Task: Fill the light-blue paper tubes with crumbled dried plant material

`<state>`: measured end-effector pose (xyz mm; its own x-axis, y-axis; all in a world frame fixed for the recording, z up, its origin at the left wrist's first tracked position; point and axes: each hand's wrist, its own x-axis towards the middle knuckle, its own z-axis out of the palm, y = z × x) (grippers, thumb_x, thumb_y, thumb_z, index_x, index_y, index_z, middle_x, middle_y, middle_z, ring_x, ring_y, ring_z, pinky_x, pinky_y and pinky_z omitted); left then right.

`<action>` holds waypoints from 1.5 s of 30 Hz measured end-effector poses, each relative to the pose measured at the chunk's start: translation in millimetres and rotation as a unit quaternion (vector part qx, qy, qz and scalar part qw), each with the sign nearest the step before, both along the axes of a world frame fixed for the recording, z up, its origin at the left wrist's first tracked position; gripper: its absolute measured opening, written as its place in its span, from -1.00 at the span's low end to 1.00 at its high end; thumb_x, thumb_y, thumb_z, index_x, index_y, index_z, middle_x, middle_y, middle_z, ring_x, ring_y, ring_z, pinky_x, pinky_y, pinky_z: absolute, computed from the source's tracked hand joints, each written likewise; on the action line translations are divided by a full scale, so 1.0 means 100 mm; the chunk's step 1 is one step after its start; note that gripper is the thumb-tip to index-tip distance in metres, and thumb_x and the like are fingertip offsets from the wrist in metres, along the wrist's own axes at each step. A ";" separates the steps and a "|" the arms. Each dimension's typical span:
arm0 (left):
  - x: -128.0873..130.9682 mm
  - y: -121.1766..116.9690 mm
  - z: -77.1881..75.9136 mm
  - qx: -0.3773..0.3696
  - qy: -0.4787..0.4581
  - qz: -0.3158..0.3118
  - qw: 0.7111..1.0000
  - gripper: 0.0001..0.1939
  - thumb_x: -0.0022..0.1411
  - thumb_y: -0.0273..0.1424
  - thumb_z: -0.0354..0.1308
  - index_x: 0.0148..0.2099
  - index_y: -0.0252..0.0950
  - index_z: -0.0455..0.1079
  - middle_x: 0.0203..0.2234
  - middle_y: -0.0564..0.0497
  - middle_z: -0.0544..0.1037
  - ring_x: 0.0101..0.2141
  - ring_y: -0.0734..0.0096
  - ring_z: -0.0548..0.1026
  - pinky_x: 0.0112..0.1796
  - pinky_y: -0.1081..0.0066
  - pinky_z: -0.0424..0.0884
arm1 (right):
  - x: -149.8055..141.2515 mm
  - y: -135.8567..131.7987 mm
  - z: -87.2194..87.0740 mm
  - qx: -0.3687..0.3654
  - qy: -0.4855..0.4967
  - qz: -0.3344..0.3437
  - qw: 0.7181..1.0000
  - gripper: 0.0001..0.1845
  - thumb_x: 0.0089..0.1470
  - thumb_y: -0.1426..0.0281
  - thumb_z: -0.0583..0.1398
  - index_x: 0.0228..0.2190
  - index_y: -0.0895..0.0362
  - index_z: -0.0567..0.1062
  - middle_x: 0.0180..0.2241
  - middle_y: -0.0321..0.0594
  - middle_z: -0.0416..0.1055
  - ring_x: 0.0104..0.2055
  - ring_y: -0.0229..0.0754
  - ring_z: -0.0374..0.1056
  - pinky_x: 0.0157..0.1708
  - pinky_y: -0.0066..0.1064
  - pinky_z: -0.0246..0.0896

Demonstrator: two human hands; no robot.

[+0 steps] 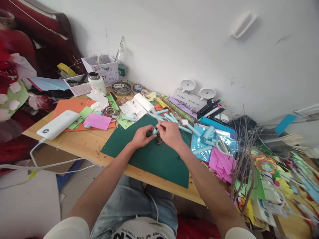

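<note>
Near the green mat's far edge [159, 167], your left hand [142, 136] is clamping a light-blue paper tube [155, 131], long axis slanting toward your right hand [170, 132], which is pinching a blurred pale stick [156, 116].

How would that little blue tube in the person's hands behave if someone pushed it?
Laid on its side, the blue tube would probably roll, as it looks round. It is likely light, being small and apparently rolled from paper. A firm squeeze from the left hand might dent it, since it looks thin-walled.
</note>
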<state>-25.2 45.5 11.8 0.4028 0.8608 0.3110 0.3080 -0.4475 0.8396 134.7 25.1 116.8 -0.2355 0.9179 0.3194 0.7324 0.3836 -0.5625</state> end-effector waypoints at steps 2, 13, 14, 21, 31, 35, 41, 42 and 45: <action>0.00 0.00 0.00 0.003 0.002 0.002 1.000 -0.82 0.15 -0.27 0.17 -0.27 -0.25 0.30 -0.36 0.04 0.47 -0.36 0.41 0.44 -0.35 0.44 0.47 | 0.00 0.00 0.02 -0.004 0.017 -0.001 1.000 -0.74 0.14 0.37 0.12 -0.56 0.11 0.46 -0.63 -0.30 0.34 -0.58 -0.25 0.19 -0.50 -0.41 0.04; -0.01 -0.01 0.01 0.001 0.005 0.004 1.000 -0.83 0.16 -0.27 0.16 -0.30 -0.24 0.29 -0.40 0.05 0.45 -0.39 0.42 0.43 -0.39 0.45 0.43 | 0.10 -0.02 -0.01 0.008 0.086 -0.059 0.995 -0.71 0.19 0.25 0.10 -0.45 0.12 0.50 -0.61 -0.27 0.39 -0.56 -0.21 0.28 -0.50 -0.41 0.13; -0.01 -0.01 0.01 0.002 0.004 0.003 1.000 -0.84 0.16 -0.28 0.16 -0.30 -0.24 0.29 -0.40 0.05 0.45 -0.39 0.42 0.42 -0.38 0.45 0.43 | 0.08 -0.02 -0.03 0.008 0.081 -0.052 0.995 -0.71 0.18 0.25 0.10 -0.46 0.12 0.50 -0.61 -0.26 0.39 -0.55 -0.21 0.29 -0.50 -0.41 0.14; -0.01 -0.01 0.00 0.004 0.010 0.000 1.000 -0.83 0.16 -0.27 0.17 -0.29 -0.25 0.30 -0.39 0.05 0.46 -0.38 0.42 0.43 -0.38 0.46 0.43 | -0.02 0.00 -0.14 0.021 0.070 -0.051 0.996 -0.74 0.18 0.29 0.10 -0.45 0.12 0.50 -0.54 -0.22 0.46 -0.48 -0.17 0.36 -0.44 -0.40 0.20; -0.01 -0.01 -0.01 0.010 0.015 0.001 1.000 -0.81 0.18 -0.24 0.16 -0.26 -0.24 0.32 -0.37 0.03 0.47 -0.36 0.39 0.45 -0.36 0.44 0.44 | -0.03 -0.01 -0.12 -0.009 0.064 -0.022 0.998 -0.76 0.15 0.33 0.12 -0.49 0.11 0.50 -0.58 -0.26 0.44 -0.52 -0.19 0.33 -0.46 -0.40 0.14; -0.01 -0.01 0.00 0.008 0.012 0.000 1.000 -0.82 0.18 -0.25 0.16 -0.26 -0.24 0.32 -0.37 0.04 0.47 -0.35 0.40 0.45 -0.37 0.45 0.43 | 0.00 -0.02 -0.07 -0.010 0.049 -0.025 0.998 -0.76 0.14 0.33 0.13 -0.52 0.11 0.48 -0.60 -0.28 0.42 -0.54 -0.22 0.29 -0.49 -0.41 0.09; -0.01 0.00 0.00 0.006 0.015 0.003 1.000 -0.81 0.17 -0.25 0.17 -0.27 -0.25 0.31 -0.37 0.04 0.46 -0.36 0.41 0.44 -0.37 0.45 0.42 | 0.06 -0.01 -0.03 0.009 0.008 -0.018 1.000 -0.74 0.15 0.37 0.11 -0.55 0.11 0.44 -0.60 -0.27 0.40 -0.52 -0.21 0.28 -0.46 -0.40 0.09; -0.01 0.00 -0.01 0.007 0.014 0.002 1.000 -0.82 0.17 -0.26 0.17 -0.27 -0.25 0.31 -0.37 0.04 0.46 -0.36 0.41 0.44 -0.37 0.46 0.42 | 0.06 -0.01 -0.04 0.021 0.002 -0.020 1.000 -0.75 0.15 0.38 0.11 -0.54 0.11 0.45 -0.57 -0.25 0.42 -0.49 -0.19 0.30 -0.43 -0.39 0.11; -0.01 0.00 -0.01 0.012 0.009 0.003 1.000 -0.83 0.16 -0.28 0.17 -0.30 -0.25 0.28 -0.40 0.05 0.44 -0.39 0.43 0.41 -0.39 0.47 0.42 | 0.05 -0.02 -0.11 0.052 -0.020 0.005 0.998 -0.77 0.16 0.44 0.08 -0.47 0.12 0.48 -0.44 -0.18 0.49 -0.37 -0.15 0.37 -0.32 -0.38 0.17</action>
<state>-26.3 45.5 10.5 0.4033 0.8554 0.3250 0.3251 -0.4660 0.8229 139.3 23.1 105.8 -0.2591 0.8775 0.4037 0.7498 0.4461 -0.4886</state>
